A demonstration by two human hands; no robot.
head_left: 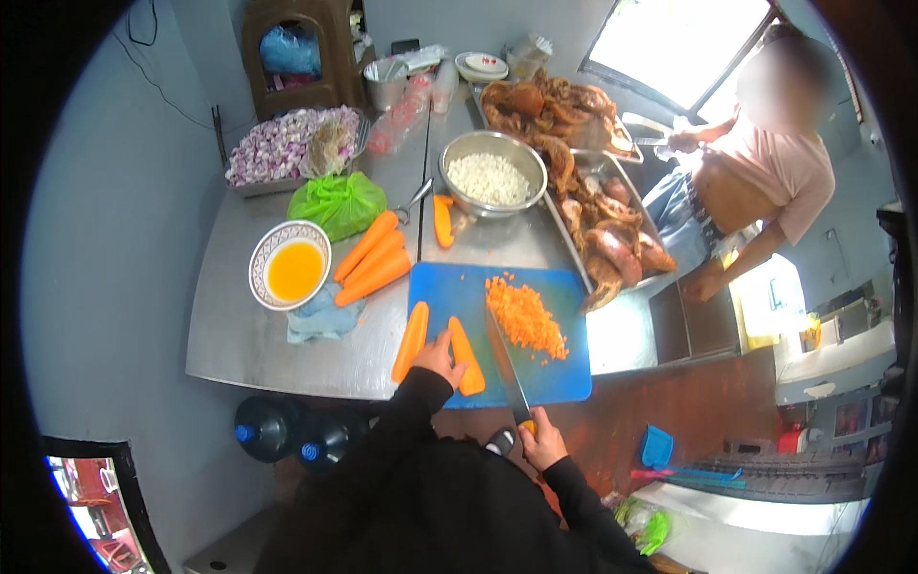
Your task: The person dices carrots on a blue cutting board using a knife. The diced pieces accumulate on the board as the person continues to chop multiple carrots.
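My right hand is closed round the handle of a long kitchen knife. Its blade lies along a blue cutting board, with the tip beside a heap of diced carrot. On the board's left part, my left hand rests with thumb and fingers apart. It sits between two lengthwise-cut carrot pieces, one on the left and one on the right. The thumb seems to touch the right piece. Three peeled whole carrots lie beyond the board's left corner.
Around the board stand a bowl of orange liquid, a green plastic bag, a peeler, a steel bowl of white dice, and a tray of chopped purple onion. Trays of browned meat line the right; a person stands beyond.
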